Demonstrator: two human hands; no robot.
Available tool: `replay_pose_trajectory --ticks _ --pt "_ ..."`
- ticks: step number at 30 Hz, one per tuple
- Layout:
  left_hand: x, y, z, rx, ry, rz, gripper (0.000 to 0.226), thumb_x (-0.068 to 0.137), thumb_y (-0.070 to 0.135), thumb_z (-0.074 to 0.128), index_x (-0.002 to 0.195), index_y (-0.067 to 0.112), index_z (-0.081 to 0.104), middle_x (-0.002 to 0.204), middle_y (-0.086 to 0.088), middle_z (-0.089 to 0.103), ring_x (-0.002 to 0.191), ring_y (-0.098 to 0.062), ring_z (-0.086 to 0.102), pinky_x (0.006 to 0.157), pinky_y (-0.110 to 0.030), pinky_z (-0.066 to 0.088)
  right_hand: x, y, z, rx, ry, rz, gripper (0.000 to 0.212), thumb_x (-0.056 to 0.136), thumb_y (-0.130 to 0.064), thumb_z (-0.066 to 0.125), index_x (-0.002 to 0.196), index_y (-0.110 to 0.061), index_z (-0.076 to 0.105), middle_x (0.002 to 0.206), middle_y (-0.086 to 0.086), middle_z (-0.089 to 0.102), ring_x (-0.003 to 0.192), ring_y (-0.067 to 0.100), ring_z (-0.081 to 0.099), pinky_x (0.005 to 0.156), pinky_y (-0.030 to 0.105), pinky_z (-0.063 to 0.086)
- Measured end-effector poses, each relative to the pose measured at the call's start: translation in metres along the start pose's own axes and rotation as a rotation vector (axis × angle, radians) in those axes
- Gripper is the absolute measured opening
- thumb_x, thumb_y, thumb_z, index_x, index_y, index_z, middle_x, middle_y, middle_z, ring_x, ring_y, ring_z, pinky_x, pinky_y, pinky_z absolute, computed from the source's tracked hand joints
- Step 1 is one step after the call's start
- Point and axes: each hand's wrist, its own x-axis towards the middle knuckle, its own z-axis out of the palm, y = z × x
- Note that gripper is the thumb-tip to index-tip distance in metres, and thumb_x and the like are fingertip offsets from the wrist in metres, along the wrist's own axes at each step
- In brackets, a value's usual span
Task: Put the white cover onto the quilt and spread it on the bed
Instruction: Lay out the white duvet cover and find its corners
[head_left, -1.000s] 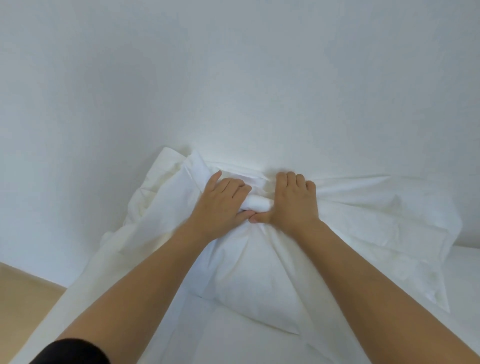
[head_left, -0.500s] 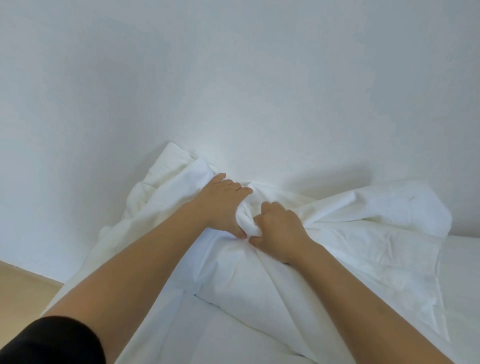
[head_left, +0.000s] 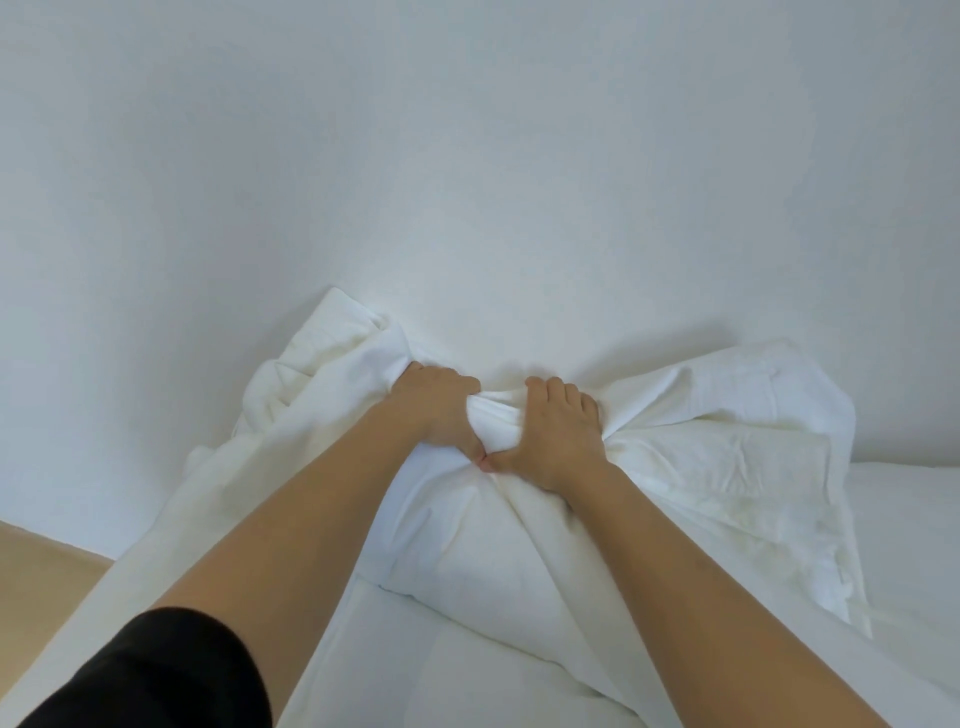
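The white cover (head_left: 717, 457) lies bunched against the wall at the head of the bed, with the quilt bulging inside it below my hands. My left hand (head_left: 439, 410) grips a gathered fold of the cover, fingers curled over its top. My right hand (head_left: 556, 431) grips the same fold from the right side. The two thumbs touch at the bottom of the fold. A crumpled end of the cover (head_left: 322, 374) sticks up to the left of my left hand.
A plain white wall (head_left: 467, 182) stands right behind the cover. The white bed sheet (head_left: 914, 545) stretches to the right and towards me. A strip of wooden floor (head_left: 41, 577) shows at the lower left beside the bed edge.
My right hand has moved up and to the right, away from my left hand, and both have pushed the gathered fold up towards the wall. The view has shifted a little.
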Motion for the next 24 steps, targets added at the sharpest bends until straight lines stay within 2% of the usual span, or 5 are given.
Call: replay_pose_trajectory --ticks 3,5,8,12,24 --pt "-0.018 -0.004 0.009 -0.001 0.171 0.07 0.054 0.066 0.063 0.07 0.102 0.024 0.055 0.093 0.005 0.04 0.088 -0.015 0.036 0.089 -0.03 0.028 -0.002 0.002 -0.003 -0.02 -0.021 -0.057 0.086 0.061 -0.071 0.067 0.126 -0.018 0.044 0.132 0.006 0.032 0.125 0.026 0.027 0.111 0.041 0.016" --pt "-0.036 -0.008 0.021 -0.047 0.45 0.155 0.046 0.067 0.057 0.068 0.089 0.017 0.062 0.091 0.0 0.041 0.084 -0.017 0.036 0.09 -0.031 0.03 -0.005 0.002 -0.006 -0.012 -0.076 -0.124 0.079 0.065 -0.068 0.066 0.125 -0.022 0.043 0.138 0.006 0.033 0.134 0.025 0.023 0.114 0.046 0.006" --pt "-0.058 -0.011 0.031 -0.061 0.759 0.209 0.046 0.062 0.057 0.055 0.069 0.012 0.064 0.086 -0.009 0.053 0.083 -0.021 0.039 0.083 -0.03 0.029 -0.015 -0.007 -0.015 -0.036 -0.04 -0.241 0.053 0.078 -0.062 0.059 0.101 -0.02 0.037 0.099 -0.002 0.057 0.098 0.022 0.054 0.091 0.035 0.03" --pt "-0.078 -0.016 0.008 -0.052 0.832 0.199 0.044 0.066 0.055 0.055 0.074 0.012 0.065 0.104 -0.011 0.063 0.105 -0.022 0.041 0.09 -0.034 0.025 -0.024 -0.02 -0.052 0.199 -0.043 -0.289 0.044 0.079 -0.055 0.064 0.085 -0.019 0.038 0.076 -0.007 0.051 0.071 0.021 0.049 0.061 0.033 0.032" --pt "-0.259 -0.057 -0.093 0.071 1.025 0.035 0.057 0.069 0.06 0.062 0.101 0.013 0.066 0.1 -0.001 0.066 0.1 -0.017 0.053 0.094 -0.033 0.029 -0.121 -0.136 -0.148 0.467 0.224 -0.569 0.048 0.076 -0.05 0.068 0.067 -0.022 0.03 0.063 -0.006 0.043 0.06 0.017 0.043 0.055 0.031 0.032"
